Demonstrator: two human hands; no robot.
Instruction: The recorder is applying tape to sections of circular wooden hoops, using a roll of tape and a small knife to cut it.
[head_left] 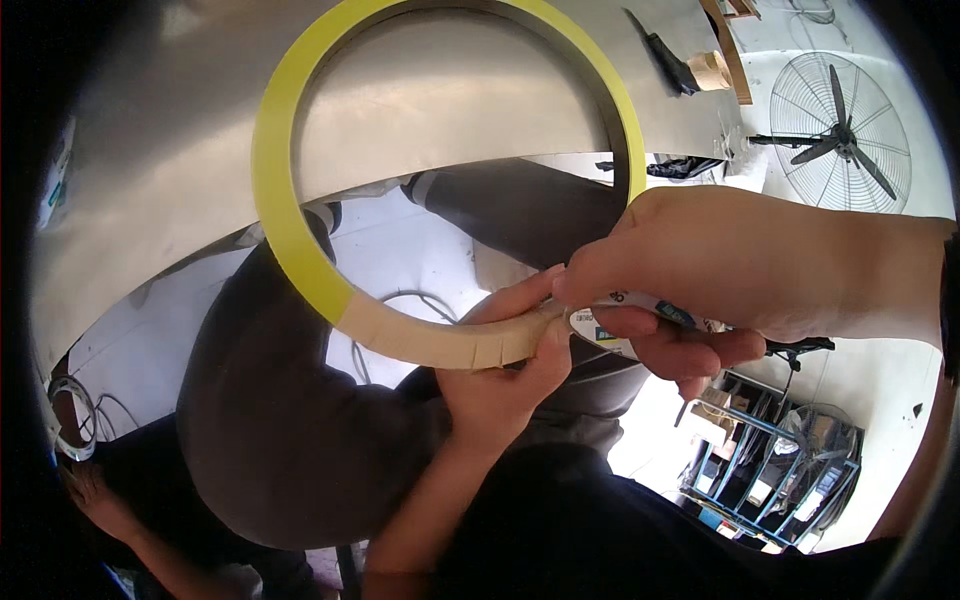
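Note:
A large flat ring [275,190], bright yellow on its face, is tilted up in front of me, its far side over the metal table. Beige paper tape [420,340] covers its near lower stretch, creased at the inner end. My left hand [500,395] is closed around this taped part, thumb in front and fingers behind. My right hand [690,275] grips a roll of masking tape [600,328] with a printed white core, close against the ring. Its thumb and fingertips meet the ring beside my left fingertips. The roll is partly hidden behind my right fingers.
On the metal table [180,130] lie a black-handled knife [670,62] and a small tan roll [709,72]. A caged fan [840,135] stands at right, above a blue-framed rack [790,455] of boxes. Another person's hand [100,500] is at lower left near a hoop [72,415].

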